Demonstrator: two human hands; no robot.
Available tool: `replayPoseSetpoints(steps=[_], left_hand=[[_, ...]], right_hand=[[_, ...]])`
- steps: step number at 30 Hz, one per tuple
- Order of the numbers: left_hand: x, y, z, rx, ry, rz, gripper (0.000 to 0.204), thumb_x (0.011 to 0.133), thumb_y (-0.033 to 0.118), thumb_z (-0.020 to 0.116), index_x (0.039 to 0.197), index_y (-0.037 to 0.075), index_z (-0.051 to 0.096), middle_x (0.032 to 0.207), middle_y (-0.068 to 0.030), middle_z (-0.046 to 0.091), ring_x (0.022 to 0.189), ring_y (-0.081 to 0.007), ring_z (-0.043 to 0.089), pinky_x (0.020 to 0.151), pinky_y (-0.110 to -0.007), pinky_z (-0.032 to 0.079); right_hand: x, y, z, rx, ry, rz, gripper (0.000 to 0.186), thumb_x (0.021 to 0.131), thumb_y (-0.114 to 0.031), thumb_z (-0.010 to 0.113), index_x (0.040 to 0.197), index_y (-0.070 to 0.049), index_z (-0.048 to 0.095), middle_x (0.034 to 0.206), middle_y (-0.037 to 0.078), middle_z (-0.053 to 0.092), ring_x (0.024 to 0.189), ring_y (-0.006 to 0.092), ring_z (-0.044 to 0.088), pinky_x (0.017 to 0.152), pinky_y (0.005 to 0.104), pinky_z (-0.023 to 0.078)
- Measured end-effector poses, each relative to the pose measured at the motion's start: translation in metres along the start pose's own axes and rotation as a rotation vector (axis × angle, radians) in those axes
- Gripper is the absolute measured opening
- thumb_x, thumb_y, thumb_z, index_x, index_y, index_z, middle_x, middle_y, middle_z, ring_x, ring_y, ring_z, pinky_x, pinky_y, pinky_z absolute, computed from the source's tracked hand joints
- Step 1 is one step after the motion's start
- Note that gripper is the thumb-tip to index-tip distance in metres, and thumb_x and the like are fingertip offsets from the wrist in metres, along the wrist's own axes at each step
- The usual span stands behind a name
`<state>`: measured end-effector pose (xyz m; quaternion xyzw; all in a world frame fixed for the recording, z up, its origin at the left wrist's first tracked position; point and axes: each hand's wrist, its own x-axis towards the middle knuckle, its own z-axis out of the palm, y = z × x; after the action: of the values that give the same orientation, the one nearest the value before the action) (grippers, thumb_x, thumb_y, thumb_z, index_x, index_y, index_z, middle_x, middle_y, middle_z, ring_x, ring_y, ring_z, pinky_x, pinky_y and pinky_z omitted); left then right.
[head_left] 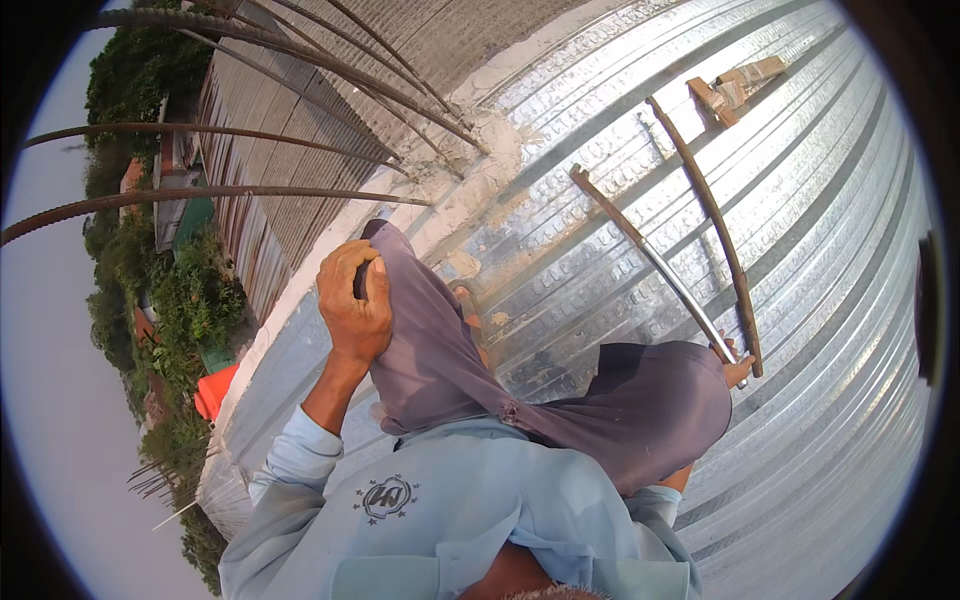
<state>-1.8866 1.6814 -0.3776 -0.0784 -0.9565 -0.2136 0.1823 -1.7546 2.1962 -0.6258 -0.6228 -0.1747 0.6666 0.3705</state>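
Note:
My left hand [356,300] is closed at my left knee, its thumb and fingers around the bunched grey-purple cloth of my trouser leg [420,310]; a dark strip shows between them. Beyond my right knee, my right hand [738,366] is partly hidden, its fingers closed at the near end of a metal rod [670,275]. This rod has a shiny silver lower length and a rusty, slightly hooked far end. A longer brown rusty bar [706,205] lies beside it on the corrugated sheet, its near end right by my fingers.
Corrugated metal roofing [820,330] spreads to the right, with a brown wooden piece [735,90] on it. Several rusty rebar rods [250,190] stick out from the concrete ledge [480,160]. Past the ledge are a lower roof, trees [200,290] and an orange-red object [213,392].

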Motion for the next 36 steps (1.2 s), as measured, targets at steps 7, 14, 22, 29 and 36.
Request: replayPoseSetpoints(steps=[7,14,22,29,36], left_hand=[[0.051,0.063,-0.042,-0.032,-0.358,-0.007,0.011,0.081,0.012,0.069,0.087,0.004,0.066,0.087,-0.0108,0.069,0.085,-0.0333,0.066,0.078,-0.043,0.051],[0.052,0.082,-0.088,0.12,-0.646,-0.126,0.017,0.085,0.022,0.062,0.088,0.007,0.069,0.091,-0.0127,0.068,0.09,-0.0364,0.066,0.078,-0.048,0.052],[0.023,0.221,-0.152,0.059,-1.203,0.278,0.024,0.089,0.022,0.062,0.104,0.004,0.066,0.095,-0.0185,0.067,0.089,-0.0358,0.067,0.078,-0.049,0.053],[0.035,0.301,-0.184,-0.629,-1.496,-0.147,0.031,0.086,0.021,0.064,0.104,-0.003,0.071,0.088,-0.0155,0.073,0.08,-0.0235,0.07,0.072,-0.035,0.055],[0.181,0.297,-0.139,-0.288,-1.31,-0.186,0.023,0.085,0.015,0.064,0.096,-0.004,0.072,0.077,-0.0135,0.071,0.066,-0.0211,0.07,0.06,-0.033,0.058]], right_hand=[[0.034,0.074,-0.132,-0.182,0.052,0.531,0.032,0.1,-0.025,0.046,0.099,0.006,0.053,0.078,0.012,0.057,0.066,0.0224,0.062,0.063,0.0385,0.061],[-0.092,0.026,-0.046,-0.7,-0.213,0.439,0.019,0.094,-0.013,0.053,0.093,0.004,0.061,0.077,0.014,0.061,0.061,0.0213,0.064,0.053,0.0342,0.057],[-0.295,-0.227,0.026,-1.206,-0.773,-0.225,0.023,0.09,-0.021,0.067,0.088,0.002,0.067,0.074,0.01,0.068,0.063,0.0189,0.067,0.059,0.0341,0.052],[-0.376,-0.449,-0.099,-0.784,-0.06,-0.12,0.017,0.093,-0.018,0.066,0.091,-0.001,0.065,0.074,0.006,0.064,0.058,0.0156,0.065,0.047,0.0291,0.052],[-0.462,-0.447,-0.322,-0.375,0.421,0.07,0.013,0.088,-0.009,0.061,0.09,0.003,0.062,0.069,0.013,0.062,0.05,0.0254,0.061,0.04,0.0377,0.048]])
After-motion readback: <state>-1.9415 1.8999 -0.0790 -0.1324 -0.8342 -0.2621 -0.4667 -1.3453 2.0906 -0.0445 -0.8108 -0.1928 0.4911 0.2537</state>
